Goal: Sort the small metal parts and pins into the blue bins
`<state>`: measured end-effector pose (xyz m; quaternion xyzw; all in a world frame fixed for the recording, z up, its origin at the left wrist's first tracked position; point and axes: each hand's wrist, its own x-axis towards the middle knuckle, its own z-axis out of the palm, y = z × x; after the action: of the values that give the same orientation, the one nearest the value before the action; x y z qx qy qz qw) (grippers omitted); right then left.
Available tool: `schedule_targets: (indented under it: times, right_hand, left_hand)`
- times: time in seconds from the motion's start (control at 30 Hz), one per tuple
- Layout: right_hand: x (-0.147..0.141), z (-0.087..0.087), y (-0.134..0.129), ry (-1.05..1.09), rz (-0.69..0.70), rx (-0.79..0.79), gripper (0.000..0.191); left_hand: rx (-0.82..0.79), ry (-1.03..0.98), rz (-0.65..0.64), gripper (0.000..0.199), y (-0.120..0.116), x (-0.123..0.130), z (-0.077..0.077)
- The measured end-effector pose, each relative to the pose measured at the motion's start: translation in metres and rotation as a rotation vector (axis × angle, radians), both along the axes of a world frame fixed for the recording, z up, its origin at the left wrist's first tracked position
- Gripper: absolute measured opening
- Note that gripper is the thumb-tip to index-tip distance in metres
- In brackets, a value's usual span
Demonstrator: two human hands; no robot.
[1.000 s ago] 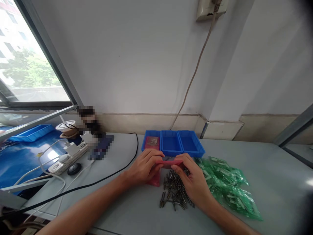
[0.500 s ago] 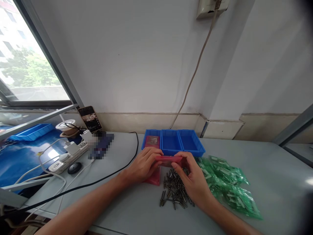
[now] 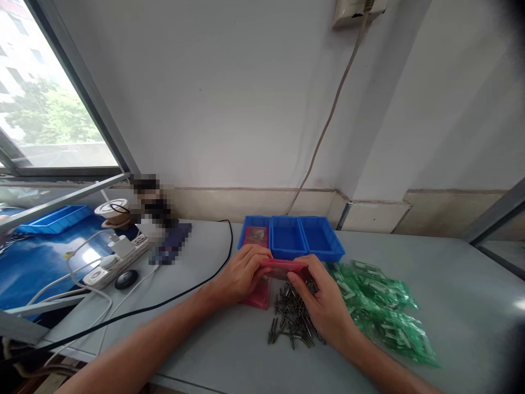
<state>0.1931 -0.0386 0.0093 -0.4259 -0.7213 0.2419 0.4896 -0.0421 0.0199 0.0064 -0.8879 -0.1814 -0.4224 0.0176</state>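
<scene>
Between both hands I hold a pink plastic bag (image 3: 283,264) with its upper edge toward me. My left hand (image 3: 241,273) pinches its left end, and my right hand (image 3: 322,293) grips the right end with thumb below and fingers behind. What the bag contains is hard to make out. Under my hands lies a loose pile of metal pins or rivets (image 3: 293,317) on the grey table. Another pink bag (image 3: 258,295) lies flat beside the pile, partly covered by my left hand.
Three joined blue bins (image 3: 287,235) stand behind my hands; the left one holds a pink bag (image 3: 256,235). Green plastic bags of small parts (image 3: 381,301) lie to the right. On the left are a power strip (image 3: 117,262), a black round object (image 3: 126,279) and a black cable (image 3: 172,298).
Both hands stay almost in place on the pink bag. Its front face shows slightly more, and the whole view has shifted a little.
</scene>
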Motion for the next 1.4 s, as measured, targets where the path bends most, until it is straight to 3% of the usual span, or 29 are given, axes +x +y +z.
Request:
schedule_targets:
  times: [0.6,0.83,1.4]
  right_hand:
    - [0.0007,0.0020,-0.0010,-0.024,0.041,-0.002,0.016]
    - [0.0010,0.0033,-0.0022,0.003,0.026,-0.011,0.017]
    - [0.0016,-0.0026,0.0013,0.036,-0.013,-0.048,0.015]
  left_hand:
    - [0.058,0.018,0.006,0.012,-0.0052,0.0011,0.0060]
    - [0.003,0.031,-0.001,0.017,-0.0061,-0.0013,0.0049]
    - [0.042,0.036,0.024,0.025,-0.0043,0.0005,0.0035]
